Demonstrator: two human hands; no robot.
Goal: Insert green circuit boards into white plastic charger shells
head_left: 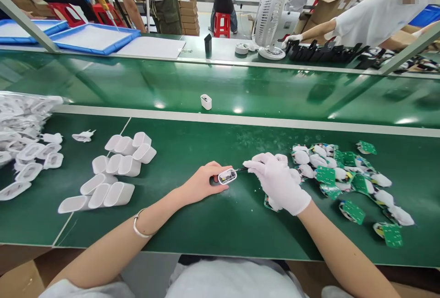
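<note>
My bare left hand (208, 182) grips a white oval plastic housing (227, 177) between thumb and fingers, its open end facing me. Inside it, electronic parts show. My right hand (279, 181), in a white glove, is closed around a thin dark tool (242, 169) whose tip reaches the housing's rim; the kind of tool is too small to tell. A green circuit board (271, 203) lies partly hidden beneath the gloved hand. Left of my hands, several empty white housings (121, 193) stand grouped in rows.
Several green circuit boards (326, 175) with white padding are heaped on the right. White plug covers (30, 171) pile up at far left. Across the pale strip, one filled housing (206, 102) stands on the green belt (165, 87). Beyond are a fan (271, 13) and a co-worker's gloved hand (291, 40).
</note>
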